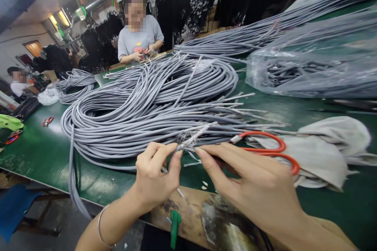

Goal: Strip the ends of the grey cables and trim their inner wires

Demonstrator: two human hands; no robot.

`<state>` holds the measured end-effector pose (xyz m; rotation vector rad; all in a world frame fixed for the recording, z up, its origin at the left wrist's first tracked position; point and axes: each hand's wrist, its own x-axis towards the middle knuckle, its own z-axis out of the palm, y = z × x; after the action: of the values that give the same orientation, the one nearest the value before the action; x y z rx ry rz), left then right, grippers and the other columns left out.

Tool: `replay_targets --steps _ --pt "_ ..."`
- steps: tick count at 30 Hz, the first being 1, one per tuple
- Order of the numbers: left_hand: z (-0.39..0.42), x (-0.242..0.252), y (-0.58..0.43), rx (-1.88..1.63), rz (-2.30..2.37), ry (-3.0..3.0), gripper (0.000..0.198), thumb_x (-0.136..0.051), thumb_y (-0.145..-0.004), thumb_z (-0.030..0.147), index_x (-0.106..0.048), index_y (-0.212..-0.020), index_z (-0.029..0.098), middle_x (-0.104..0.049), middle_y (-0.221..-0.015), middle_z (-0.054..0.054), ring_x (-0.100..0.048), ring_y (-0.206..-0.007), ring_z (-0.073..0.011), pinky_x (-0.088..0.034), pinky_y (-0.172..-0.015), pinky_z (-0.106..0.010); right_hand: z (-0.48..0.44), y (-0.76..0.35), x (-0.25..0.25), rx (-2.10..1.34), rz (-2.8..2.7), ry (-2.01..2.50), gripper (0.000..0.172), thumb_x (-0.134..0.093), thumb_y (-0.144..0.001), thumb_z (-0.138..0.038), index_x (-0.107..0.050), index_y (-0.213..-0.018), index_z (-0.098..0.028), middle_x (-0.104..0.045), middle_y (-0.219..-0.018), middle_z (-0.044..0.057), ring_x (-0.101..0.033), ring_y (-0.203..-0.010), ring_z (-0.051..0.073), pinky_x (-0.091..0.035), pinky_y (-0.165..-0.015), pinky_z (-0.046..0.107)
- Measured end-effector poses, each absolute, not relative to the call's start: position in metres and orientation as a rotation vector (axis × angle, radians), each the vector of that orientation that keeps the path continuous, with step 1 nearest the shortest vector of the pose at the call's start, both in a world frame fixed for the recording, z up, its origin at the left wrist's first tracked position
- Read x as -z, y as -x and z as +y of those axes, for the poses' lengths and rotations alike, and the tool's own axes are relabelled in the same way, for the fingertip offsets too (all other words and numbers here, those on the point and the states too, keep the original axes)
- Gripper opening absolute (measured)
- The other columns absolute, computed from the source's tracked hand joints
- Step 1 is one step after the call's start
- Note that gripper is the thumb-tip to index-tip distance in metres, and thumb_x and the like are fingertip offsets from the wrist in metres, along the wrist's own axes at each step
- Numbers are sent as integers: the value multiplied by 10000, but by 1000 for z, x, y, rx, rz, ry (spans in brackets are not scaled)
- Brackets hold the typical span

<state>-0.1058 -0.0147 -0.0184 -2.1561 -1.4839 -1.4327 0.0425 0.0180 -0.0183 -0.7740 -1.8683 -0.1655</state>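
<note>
My left hand (pixel 156 174) pinches the end of a grey cable (pixel 188 146) where its sheath is stripped and frayed white fibres stick out. My right hand (pixel 253 182) meets it from the right, fingertips pressed on the same frayed end. Red-handled scissors (pixel 266 147) hang on my right hand, their loops just behind its fingers. The cable runs back into a large coiled heap of grey cables (pixel 147 106) on the green table (pixel 44 153).
A grey cloth (pixel 326 149) lies right of the scissors. A clear plastic bag of dark parts (pixel 312 66) and more cable bundles (pixel 250 35) sit behind. Small red scissors (pixel 47 121) lie at the left. A person in a grey shirt (pixel 140 37) works across the table.
</note>
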Motion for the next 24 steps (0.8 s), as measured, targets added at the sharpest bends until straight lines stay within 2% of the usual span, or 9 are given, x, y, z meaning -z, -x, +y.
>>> replay_targets --steps 7,12,18,24 --pt "-14 18 106 1414 -1464 2165 138 -537 -836 138 -664 -849 86 -600 -649 -45 -488 -500 -95 -447 -469 -201 18 -42 21 176 -1893 773 150 -483 -902 -177 -555 -770 -171 -612 -578 -7 -565 -465 98 -410 -463 226" --pt "-13 22 107 1366 -1433 2166 143 -563 -838 172 -659 -917 102 -618 -748 -60 -528 -545 -91 -476 -508 -190 21 -40 22 115 -1887 758 149 -487 -894 -164 -554 -760 -168 -601 -573 -11 -558 -461 92 -422 -466 210" --pt "-15 22 108 1251 -1407 2154 182 -498 -896 200 -660 -906 117 -569 -624 -16 -514 -515 -91 -424 -470 -186 17 -38 20 -159 -1840 776 164 -514 -875 -180 -550 -715 -192 -610 -573 -35 -526 -409 69 -417 -400 180" --pt "-14 21 106 1168 -1476 2188 305 -393 -923 203 -658 -806 107 -552 -601 -30 -468 -453 -94 -374 -417 -214 5 -35 25 77 -1842 700 94 -536 -860 -126 -541 -794 -193 -600 -558 -29 -554 -444 88 -441 -473 197"
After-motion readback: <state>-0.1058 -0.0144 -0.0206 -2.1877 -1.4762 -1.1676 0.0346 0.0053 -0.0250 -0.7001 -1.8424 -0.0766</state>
